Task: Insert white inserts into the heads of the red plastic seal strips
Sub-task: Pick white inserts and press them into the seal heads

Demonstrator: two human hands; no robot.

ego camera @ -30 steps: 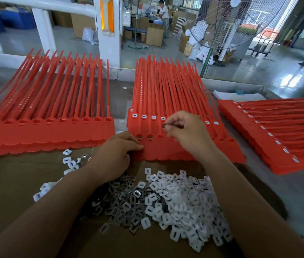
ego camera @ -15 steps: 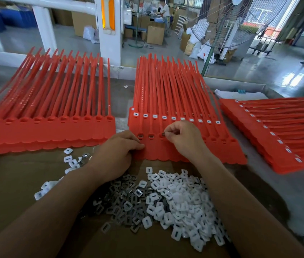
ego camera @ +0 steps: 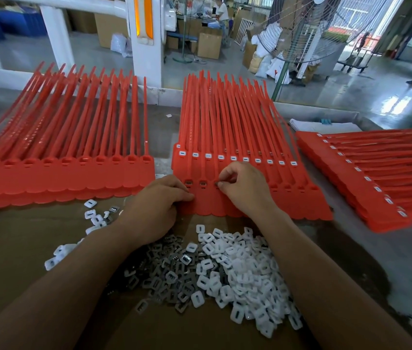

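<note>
Red seal strips point(ego camera: 225, 127) sit in three stacks on the bench point(ego camera: 351, 248), the long tails mostly pointing away from the person. The mid stack point(ego camera: 245, 147) is right in front of them, heads toward the near edge, front edge resting on a brown cardboard sheet point(ego camera: 23, 248). Its back row of heads has fitted white inserts point(ego camera: 233, 158), one per head, ten across. In the front row the two leftmost heads point(ego camera: 188, 183) show dark, shiny bits in their slots.

The right hand point(ego camera: 245, 190) is over the front row, thumb & forefinger pinched together on a small piece point(ego camera: 217, 183) at the third head from the left. It's too small to tell if it's white or grey. The left hand point(ego camera: 157, 210) lies knuckles-up at the stack's near-left corner, bent fingertips touching the red heads. Can't tell whether the palm holds anything.

Loose white inserts point(ego camera: 250, 269) are heaped on the cardboard btwn the forearms, w/ a patch of dark grey pieces point(ego camera: 167, 274) on the heap's left side. A few more white ones lie scattered by the left wrist.

The left stack point(ego camera: 61, 162) shows heads w/ open slots. The right stack point(ego camera: 376, 178) lies turned sideways, white inserts along its heads. In the bkgd are a white post w/ orange reflectors point(ego camera: 146, 34), a big pedestal fan point(ego camera: 308, 34), cardboard boxes point(ego camera: 208, 45) & another person point(ego camera: 221, 11) at a far table.
</note>
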